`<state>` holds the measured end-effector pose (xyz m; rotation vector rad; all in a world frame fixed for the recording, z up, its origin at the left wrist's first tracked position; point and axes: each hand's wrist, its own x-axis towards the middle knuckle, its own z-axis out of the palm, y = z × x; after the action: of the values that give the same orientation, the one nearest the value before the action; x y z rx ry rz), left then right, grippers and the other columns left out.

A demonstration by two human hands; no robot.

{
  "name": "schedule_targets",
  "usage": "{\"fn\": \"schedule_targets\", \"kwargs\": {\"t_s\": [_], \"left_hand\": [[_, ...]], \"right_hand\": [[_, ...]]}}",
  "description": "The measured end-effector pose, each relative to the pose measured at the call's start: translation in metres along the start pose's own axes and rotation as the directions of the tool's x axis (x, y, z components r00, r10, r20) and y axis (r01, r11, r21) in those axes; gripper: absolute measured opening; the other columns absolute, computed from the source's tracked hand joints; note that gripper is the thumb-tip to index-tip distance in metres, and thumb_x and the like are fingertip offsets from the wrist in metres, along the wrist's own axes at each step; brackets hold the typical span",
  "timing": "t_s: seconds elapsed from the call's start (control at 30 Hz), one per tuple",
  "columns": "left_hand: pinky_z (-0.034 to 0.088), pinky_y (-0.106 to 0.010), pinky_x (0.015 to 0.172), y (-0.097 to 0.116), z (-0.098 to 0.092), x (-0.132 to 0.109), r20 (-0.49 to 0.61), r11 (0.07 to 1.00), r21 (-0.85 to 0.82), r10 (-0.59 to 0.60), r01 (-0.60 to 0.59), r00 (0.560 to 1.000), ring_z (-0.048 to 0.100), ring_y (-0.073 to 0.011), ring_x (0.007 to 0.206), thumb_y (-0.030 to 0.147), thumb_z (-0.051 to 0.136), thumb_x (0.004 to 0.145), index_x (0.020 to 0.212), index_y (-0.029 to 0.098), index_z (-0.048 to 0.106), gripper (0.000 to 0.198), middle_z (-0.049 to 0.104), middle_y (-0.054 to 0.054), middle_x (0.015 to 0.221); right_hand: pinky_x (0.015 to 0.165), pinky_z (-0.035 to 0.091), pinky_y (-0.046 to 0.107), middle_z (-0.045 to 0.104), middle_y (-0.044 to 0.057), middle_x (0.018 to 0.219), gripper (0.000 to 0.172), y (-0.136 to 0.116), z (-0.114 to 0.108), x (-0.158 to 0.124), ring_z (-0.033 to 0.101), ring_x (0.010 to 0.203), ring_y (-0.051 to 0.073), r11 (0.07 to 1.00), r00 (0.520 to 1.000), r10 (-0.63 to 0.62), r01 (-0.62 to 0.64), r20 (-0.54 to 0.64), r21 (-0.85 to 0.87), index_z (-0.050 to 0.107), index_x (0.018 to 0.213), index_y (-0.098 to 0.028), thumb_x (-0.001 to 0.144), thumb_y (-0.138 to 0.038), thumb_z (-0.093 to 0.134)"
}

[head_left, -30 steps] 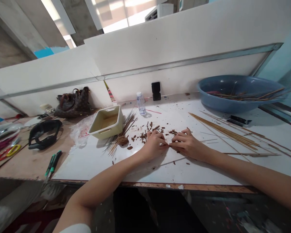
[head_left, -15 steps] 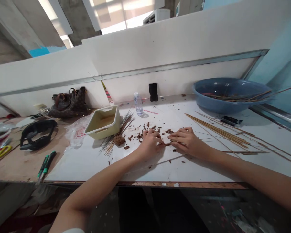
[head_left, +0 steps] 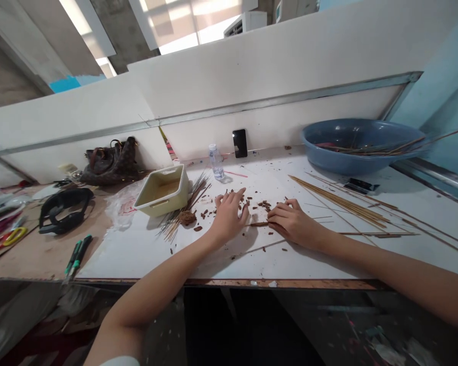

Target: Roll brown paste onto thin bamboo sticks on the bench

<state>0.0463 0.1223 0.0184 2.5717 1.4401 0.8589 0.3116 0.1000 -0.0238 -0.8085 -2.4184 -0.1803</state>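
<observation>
My right hand point(head_left: 290, 219) is closed with its fingertips on a thin brown stick point(head_left: 257, 224), which lies low over the white tabletop and points to the left. My left hand point(head_left: 229, 216) is spread open just beyond the stick's left end, among brown crumbly pieces point(head_left: 262, 204) scattered across the surface. A rounded brown lump point(head_left: 187, 218) rests left of that hand, beside a bundle of thin wires and sticks point(head_left: 172, 223). To the right of my right hand lies a bundle of yellowish sticks point(head_left: 339, 202).
A yellow-green plastic tub point(head_left: 162, 203) with liquid stands at left; a water bottle point(head_left: 216, 162) and a phone point(head_left: 240, 143) are behind. At back right sits a large blue basin point(head_left: 362, 162) holding sticks. Further left are a handbag point(head_left: 112, 165), scissors point(head_left: 7, 239) and green-black tools point(head_left: 78, 253).
My left hand has lifted off the stick, moved a little left and opened its fingers. The right hand stays on the stick, more of which now shows.
</observation>
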Motion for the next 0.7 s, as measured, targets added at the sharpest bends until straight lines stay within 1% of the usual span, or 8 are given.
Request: {"fn": "schedule_targets", "kwargs": {"t_s": [0.07, 0.17, 0.27, 0.33, 0.43, 0.5, 0.6, 0.7], "left_hand": [[0.032, -0.049, 0.120, 0.003, -0.007, 0.006, -0.037, 0.998, 0.068, 0.008, -0.005, 0.999, 0.064, -0.0284, 0.126, 0.024, 0.051, 0.109, 0.156, 0.020, 0.054, 0.047, 0.074, -0.011, 0.130], [0.031, -0.048, 0.120, 0.011, -0.021, 0.017, -0.038, 0.995, 0.104, 0.015, -0.011, 0.999, 0.065, -0.0275, 0.126, 0.020, 0.049, 0.109, 0.149, 0.020, 0.059, 0.041, 0.075, -0.011, 0.131], [0.032, -0.049, 0.120, 0.024, -0.035, 0.021, 0.021, 0.990, 0.131, 0.044, -0.046, 0.999, 0.067, -0.0279, 0.123, 0.021, 0.049, 0.110, 0.144, 0.020, 0.064, 0.037, 0.078, -0.011, 0.127], [0.033, -0.052, 0.120, 0.031, -0.046, 0.016, 0.088, 0.984, 0.160, 0.063, -0.076, 0.994, 0.069, -0.0289, 0.118, 0.021, 0.048, 0.110, 0.134, 0.021, 0.071, 0.033, 0.081, -0.010, 0.120], [0.041, -0.051, 0.115, 0.040, -0.065, -0.006, 0.181, 0.986, 0.150, 0.048, -0.076, 0.982, 0.072, -0.0292, 0.113, 0.016, 0.047, 0.110, 0.126, 0.022, 0.077, 0.034, 0.083, -0.009, 0.114], [0.047, -0.049, 0.109, 0.046, -0.077, -0.029, 0.177, 0.994, 0.104, 0.010, -0.029, 0.984, 0.072, -0.0296, 0.115, 0.016, 0.047, 0.110, 0.136, 0.023, 0.074, 0.038, 0.083, -0.009, 0.118], [0.051, -0.049, 0.110, 0.059, -0.087, -0.070, 0.106, 0.999, 0.030, -0.049, 0.046, 0.993, 0.072, -0.0311, 0.123, 0.020, 0.053, 0.110, 0.146, 0.022, 0.069, 0.039, 0.081, -0.011, 0.128], [0.053, -0.050, 0.113, 0.073, -0.083, -0.106, 0.068, 0.991, -0.065, -0.114, 0.119, 0.991, 0.071, -0.0305, 0.126, 0.025, 0.054, 0.112, 0.149, 0.022, 0.065, 0.039, 0.079, -0.011, 0.133]], "right_hand": [[0.104, 0.033, 0.047, 0.081, 0.011, 0.110, 0.026, -0.003, -0.003, 0.001, 0.070, 0.106, 0.026, 1.000, 1.000, -0.005, 0.005, -0.004, -0.020, 0.078, 0.104, -0.018, 0.116, -0.025, 0.056], [0.102, 0.034, 0.045, 0.080, 0.012, 0.113, 0.028, -0.007, -0.007, 0.003, 0.068, 0.106, 0.025, 1.000, 1.000, -0.005, 0.005, 0.010, -0.026, 0.078, 0.105, -0.017, 0.117, -0.027, 0.054], [0.102, 0.036, 0.044, 0.080, 0.011, 0.118, 0.028, -0.009, -0.010, 0.006, 0.067, 0.108, 0.025, 0.999, 0.998, -0.010, 0.013, 0.059, -0.047, 0.078, 0.104, -0.019, 0.117, -0.027, 0.054], [0.103, 0.037, 0.045, 0.080, 0.011, 0.120, 0.027, -0.012, -0.010, 0.008, 0.067, 0.109, 0.027, 0.995, 0.994, -0.018, 0.027, 0.103, -0.096, 0.079, 0.104, -0.020, 0.116, -0.025, 0.055], [0.102, 0.044, 0.046, 0.081, 0.012, 0.121, 0.026, -0.023, -0.011, 0.007, 0.070, 0.109, 0.028, 0.990, 0.983, 0.006, 0.021, 0.184, -0.143, 0.080, 0.107, -0.018, 0.114, -0.023, 0.056], [0.104, 0.049, 0.047, 0.081, 0.015, 0.124, 0.028, -0.035, -0.010, 0.003, 0.073, 0.112, 0.030, 0.991, 0.975, 0.045, -0.017, 0.215, -0.131, 0.080, 0.118, -0.016, 0.114, -0.026, 0.055], [0.115, 0.052, 0.052, 0.076, 0.020, 0.142, 0.047, -0.058, -0.004, -0.007, 0.072, 0.130, 0.034, 0.993, 0.975, 0.086, -0.066, 0.205, -0.101, 0.070, 0.147, -0.011, 0.117, -0.040, 0.049], [0.124, 0.050, 0.055, 0.063, 0.028, 0.160, 0.070, -0.071, 0.011, -0.014, 0.060, 0.151, 0.039, 0.992, 0.972, 0.092, -0.070, 0.218, -0.108, 0.057, 0.161, -0.002, 0.118, -0.054, 0.040]]}}
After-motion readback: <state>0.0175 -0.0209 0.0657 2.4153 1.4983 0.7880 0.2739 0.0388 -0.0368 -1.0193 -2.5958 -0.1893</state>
